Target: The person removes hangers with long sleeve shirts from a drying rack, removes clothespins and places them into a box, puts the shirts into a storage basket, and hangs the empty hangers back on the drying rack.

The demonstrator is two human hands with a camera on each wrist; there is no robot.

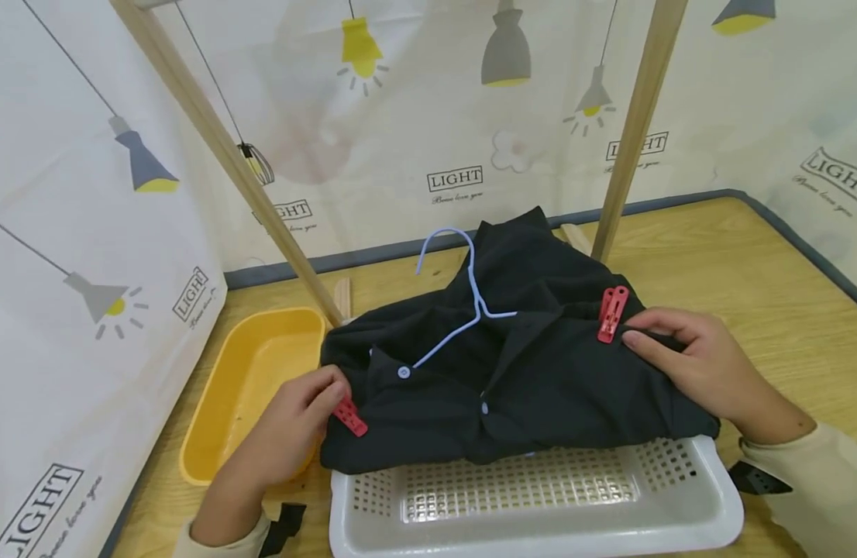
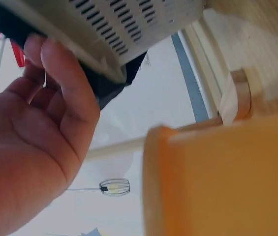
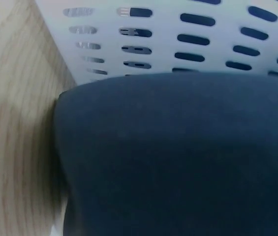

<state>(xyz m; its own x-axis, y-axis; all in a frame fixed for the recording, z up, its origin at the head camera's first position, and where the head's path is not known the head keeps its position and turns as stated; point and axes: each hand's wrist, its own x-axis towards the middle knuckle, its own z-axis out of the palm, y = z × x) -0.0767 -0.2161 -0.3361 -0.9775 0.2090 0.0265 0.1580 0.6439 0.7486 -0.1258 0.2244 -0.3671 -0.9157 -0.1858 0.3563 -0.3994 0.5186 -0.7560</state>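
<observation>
A black shirt with pale blue buttons lies folded over the white basket. A light blue hanger is inside its collar, with its hook sticking out. Two red clothespins sit on the shirt: one clothespin at the left, another at the right. My left hand pinches the shirt's left edge beside the left clothespin; the left wrist view shows its fingers curled at the dark cloth. On the right, my right hand pinches the cloth just beside the other clothespin. Dark cloth fills most of the right wrist view, hiding that hand.
To the left of the basket stands a yellow tray. Behind the shirt rise two wooden posts, a left post and a right post, on the wood-grain table. Patterned cloth walls enclose the back and sides.
</observation>
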